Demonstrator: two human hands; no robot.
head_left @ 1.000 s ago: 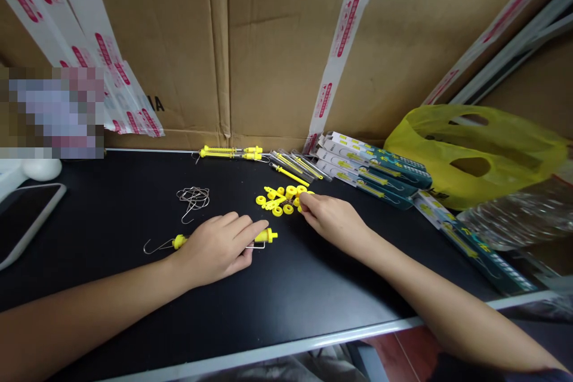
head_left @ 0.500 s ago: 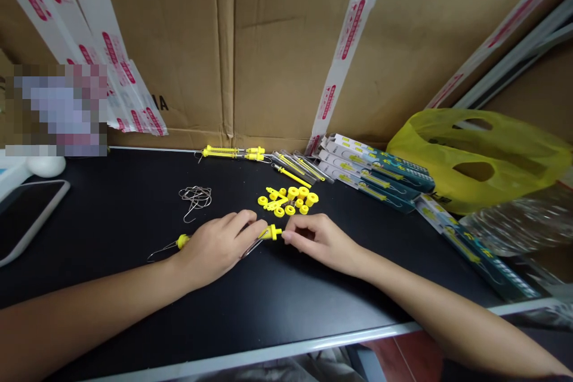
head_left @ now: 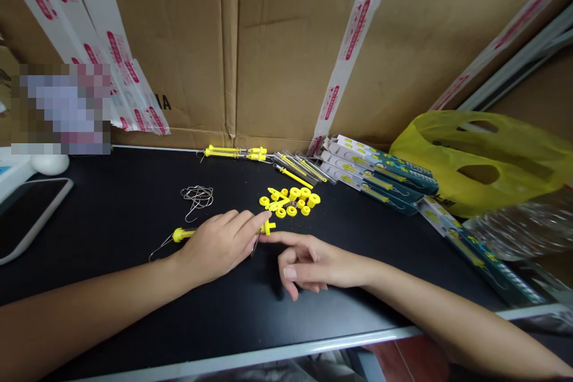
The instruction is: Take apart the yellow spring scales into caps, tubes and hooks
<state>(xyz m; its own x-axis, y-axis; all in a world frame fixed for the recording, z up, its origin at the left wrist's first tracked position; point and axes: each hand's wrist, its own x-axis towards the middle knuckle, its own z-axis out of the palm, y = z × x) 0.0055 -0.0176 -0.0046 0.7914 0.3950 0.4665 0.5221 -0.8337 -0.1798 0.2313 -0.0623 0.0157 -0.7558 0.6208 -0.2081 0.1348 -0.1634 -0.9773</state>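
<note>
My left hand (head_left: 224, 245) is wrapped over a slim yellow tool (head_left: 182, 234) that lies nearly level above the black table. A wire hook sticks out of its left end, and its yellow tip shows past my fingers on the right. A thin metal piece (head_left: 255, 244) hangs by my left fingertips. My right hand (head_left: 308, 262) has its index finger stretched out to the tool's right end, the other fingers loosely curled with nothing between them. Behind the hands are a pile of small yellow rings and caps (head_left: 292, 211) and tangled wire hooks (head_left: 197, 198).
Two finished-looking yellow tools (head_left: 224, 152) and several springs and rods (head_left: 302, 167) lie along the cardboard wall. Printed boxes (head_left: 380, 173), a yellow bag (head_left: 501, 161) and a clear plastic bottle (head_left: 514, 227) are at the right. A phone (head_left: 33, 215) lies at the left.
My right hand has gone from a pinch beside the tip to a stretched index finger under it. The tool has shifted slightly left in my left hand.
</note>
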